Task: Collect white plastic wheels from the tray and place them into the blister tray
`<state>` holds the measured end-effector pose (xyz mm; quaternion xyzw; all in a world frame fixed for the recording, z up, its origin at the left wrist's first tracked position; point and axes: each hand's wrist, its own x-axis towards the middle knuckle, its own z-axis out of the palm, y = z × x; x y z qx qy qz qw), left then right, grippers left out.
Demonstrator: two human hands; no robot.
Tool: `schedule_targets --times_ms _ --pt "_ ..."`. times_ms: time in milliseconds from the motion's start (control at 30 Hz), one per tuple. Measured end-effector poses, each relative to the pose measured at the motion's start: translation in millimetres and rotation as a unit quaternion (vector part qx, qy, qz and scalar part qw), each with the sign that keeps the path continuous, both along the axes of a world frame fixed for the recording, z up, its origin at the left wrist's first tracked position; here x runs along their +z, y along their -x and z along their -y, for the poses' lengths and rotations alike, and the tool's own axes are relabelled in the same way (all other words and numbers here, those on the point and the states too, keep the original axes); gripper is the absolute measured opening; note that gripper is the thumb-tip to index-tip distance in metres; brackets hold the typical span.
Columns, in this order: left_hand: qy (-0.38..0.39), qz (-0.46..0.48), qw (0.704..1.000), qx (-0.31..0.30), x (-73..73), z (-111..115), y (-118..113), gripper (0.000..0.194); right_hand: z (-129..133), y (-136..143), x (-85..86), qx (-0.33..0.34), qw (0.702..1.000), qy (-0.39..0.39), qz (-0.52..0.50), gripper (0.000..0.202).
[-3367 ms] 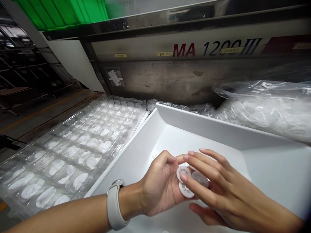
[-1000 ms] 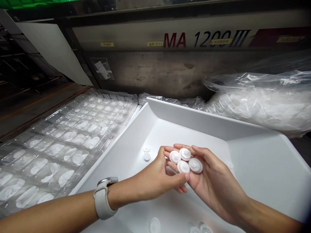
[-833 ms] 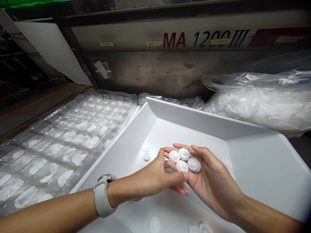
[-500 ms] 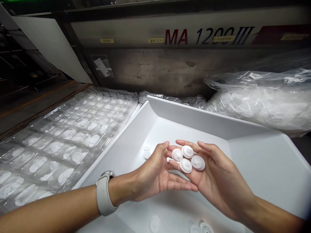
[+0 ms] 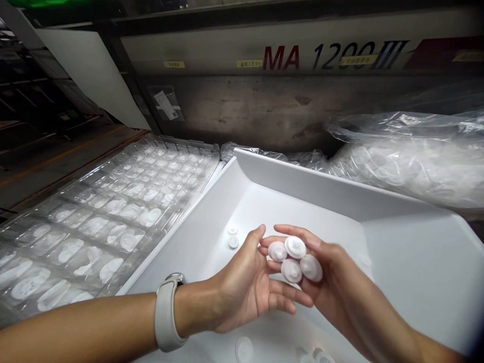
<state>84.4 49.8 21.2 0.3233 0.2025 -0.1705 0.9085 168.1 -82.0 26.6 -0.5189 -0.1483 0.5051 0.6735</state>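
My right hand (image 5: 333,287) is palm up over the white bin (image 5: 397,242) with several small white plastic discs (image 5: 295,258) lying on its fingers. My left hand (image 5: 249,290), with a pale watch on the wrist, is open just left of it, palm turned toward the discs, fingertips close beneath them, holding nothing. Two loose discs (image 5: 232,237) lie on the bin floor beyond my left thumb. More discs (image 5: 244,349) lie on the bin floor near the bottom edge.
A clear blister tray (image 5: 106,217) with many pockets, most holding white discs, lies left of the bin. A clear plastic bag (image 5: 412,161) full of white parts sits behind the bin at right. A machine panel (image 5: 287,75) marked MA 1200 stands behind.
The discs went from being cupped between both hands to lying on my upturned right hand. My left hand then opened and dropped slightly below them; the right hand tilted a little.
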Motion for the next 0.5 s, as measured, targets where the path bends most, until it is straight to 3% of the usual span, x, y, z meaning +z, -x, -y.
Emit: schedule_targets --times_ms 67,100,233,333,400,500 --pt "0.016 -0.03 0.999 0.036 2.0 5.9 4.4 0.066 6.1 8.2 -11.4 0.039 0.979 0.028 0.199 0.048" --pt "0.019 -0.047 0.998 0.045 2.7 8.0 7.0 0.062 9.7 13.1 -17.6 0.06 0.951 0.036 0.302 0.049" --pt "0.007 -0.117 0.992 0.034 5.5 10.8 14.3 0.061 18.9 27.2 -36.3 0.146 0.781 0.038 0.606 0.074" --pt "0.009 -0.126 0.992 0.025 6.0 12.0 11.2 0.067 15.4 25.3 -42.2 0.14 0.646 0.006 0.751 0.091" --pt "0.007 -0.117 0.993 0.021 2.7 13.6 5.1 0.07 11.7 21.0 -46.1 0.122 0.568 -0.027 0.814 0.091" --pt "-0.009 -0.108 0.994 0.013 -7.2 12.1 -4.0 0.066 9.9 14.9 -56.9 0.083 0.492 -0.033 0.866 0.078"
